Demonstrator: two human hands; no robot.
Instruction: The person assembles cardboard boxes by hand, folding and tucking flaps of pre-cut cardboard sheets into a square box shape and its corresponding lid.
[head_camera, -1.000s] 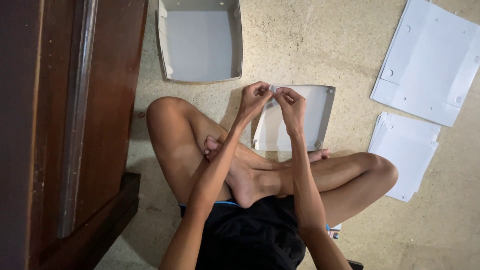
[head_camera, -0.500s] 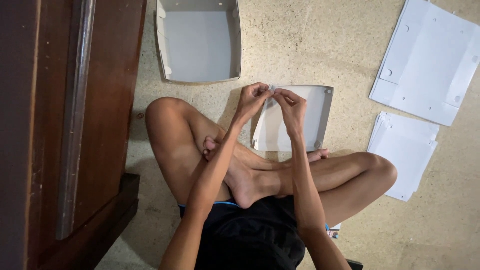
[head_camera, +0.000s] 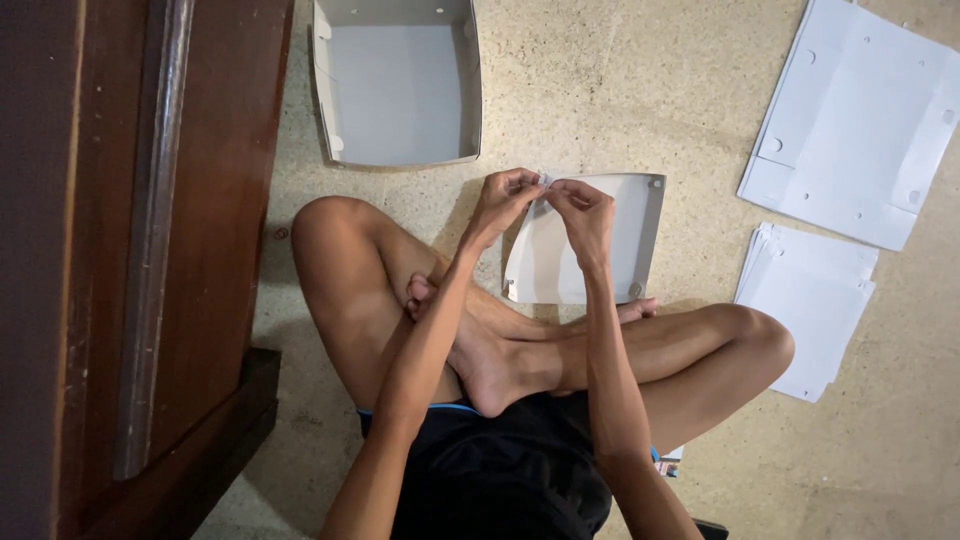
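Observation:
I sit cross-legged on a speckled floor. In front of my feet stands a half-folded white cardboard box (head_camera: 612, 232) with small round fasteners at its corners. My left hand (head_camera: 505, 197) and my right hand (head_camera: 580, 212) meet at the box's upper left corner, both pinching the cardboard edge there. What lies between the fingertips is too small to make out.
A finished white cardboard box (head_camera: 398, 88) lies open farther ahead. A flat unfolded white sheet (head_camera: 860, 120) lies at the upper right, with a stack of smaller white sheets (head_camera: 808, 300) below it by my right knee. Dark wooden furniture (head_camera: 130, 250) fills the left side.

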